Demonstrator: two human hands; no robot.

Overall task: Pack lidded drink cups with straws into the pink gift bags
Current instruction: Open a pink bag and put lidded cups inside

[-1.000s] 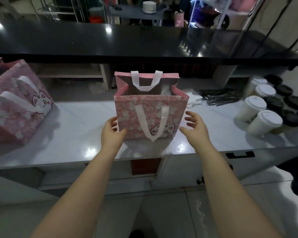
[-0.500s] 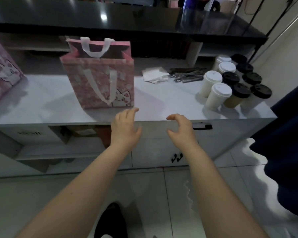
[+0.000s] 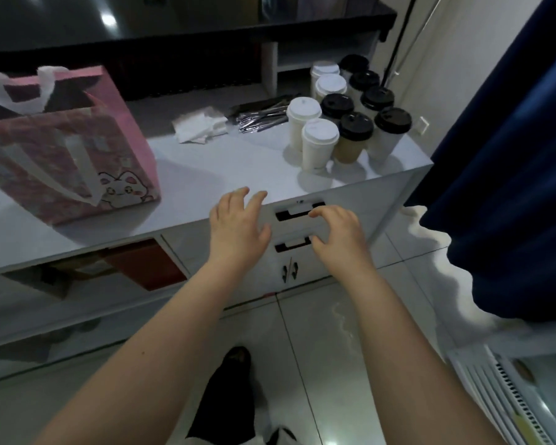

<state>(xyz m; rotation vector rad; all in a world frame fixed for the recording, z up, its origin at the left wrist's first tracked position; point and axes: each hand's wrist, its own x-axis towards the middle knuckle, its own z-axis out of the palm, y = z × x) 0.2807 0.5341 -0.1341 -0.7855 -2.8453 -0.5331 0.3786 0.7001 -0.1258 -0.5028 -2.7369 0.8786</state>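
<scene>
A pink gift bag [image 3: 61, 149] with white handles and a cat print stands open on the white counter [image 3: 225, 175] at the left. Several lidded cups cluster at the counter's right end, among them a white-lidded cup [image 3: 318, 144] and a black-lidded cup [image 3: 353, 136]. Wrapped straws [image 3: 260, 115] lie in a pile behind them, next to white napkins [image 3: 199, 125]. My left hand [image 3: 238, 229] and my right hand [image 3: 337, 234] hover side by side in front of the counter's edge, fingers loosely spread, holding nothing.
A black raised counter [image 3: 174, 36] runs behind the white one. Drawer handles [image 3: 299, 211] sit just below the counter edge by my hands. A dark blue curtain [image 3: 507, 175] hangs at the right. My foot [image 3: 231, 396] stands on the tiled floor.
My hands left the bag and drew back off the counter, then shifted right. The view swung right and down, so the bag now sits far left and the cups nearer the middle.
</scene>
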